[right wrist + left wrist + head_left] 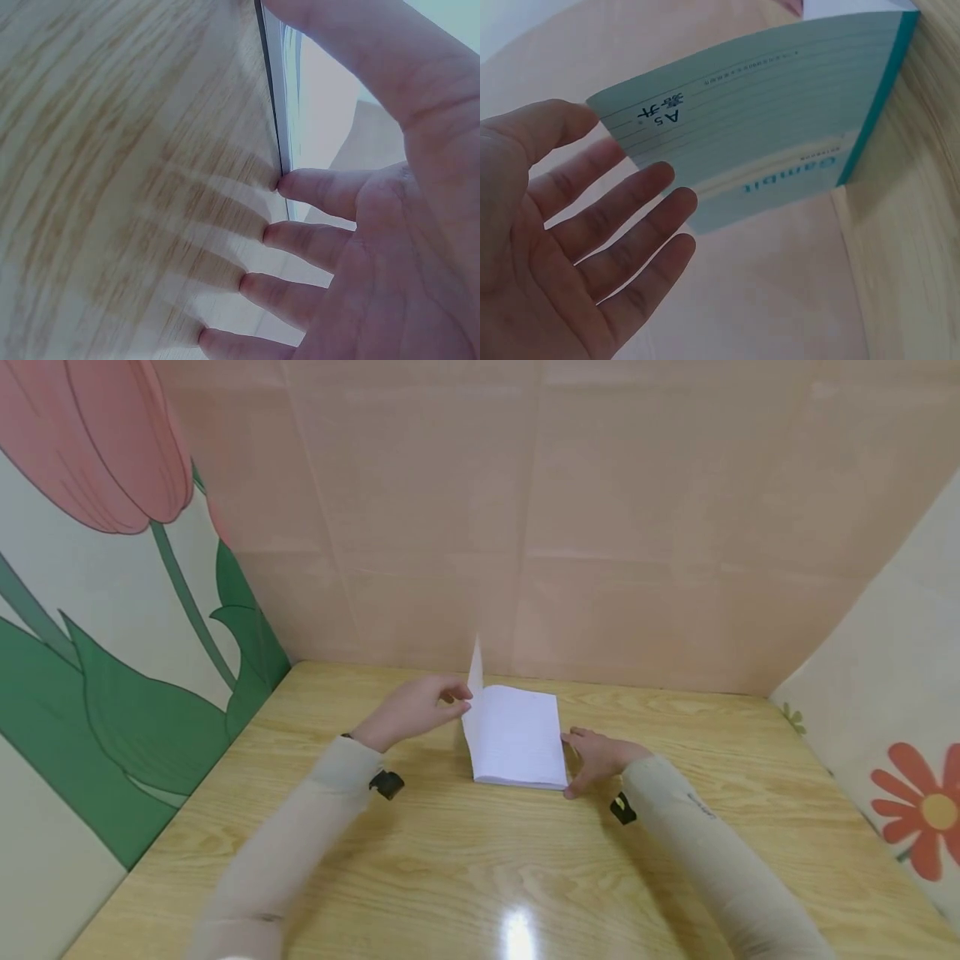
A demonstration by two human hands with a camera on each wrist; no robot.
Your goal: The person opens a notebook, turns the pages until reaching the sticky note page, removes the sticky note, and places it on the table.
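An A5 notebook (521, 735) lies on the table with its white pages showing. Its thin cover (765, 127), pale green outside with "Gambit" lettering and a teal spine strip, stands nearly upright along the left side. The left hand (416, 710) is at the cover's free edge, thumb and index finger pinching it near a corner; the index tip is hidden behind the cover. The other fingers (641, 251) are spread, fairly straight. The right hand (600, 756) rests at the notebook's right edge, thumb by the near corner, index fingertip against the side and other fingertips on the table.
The wood-grain table (480, 860) reaches back to a plain pinkish wall covering (600, 527). A tulip-printed panel (112, 652) stands at the left, a flower-printed one (900, 693) at the right. Dark straps hang at both wrists.
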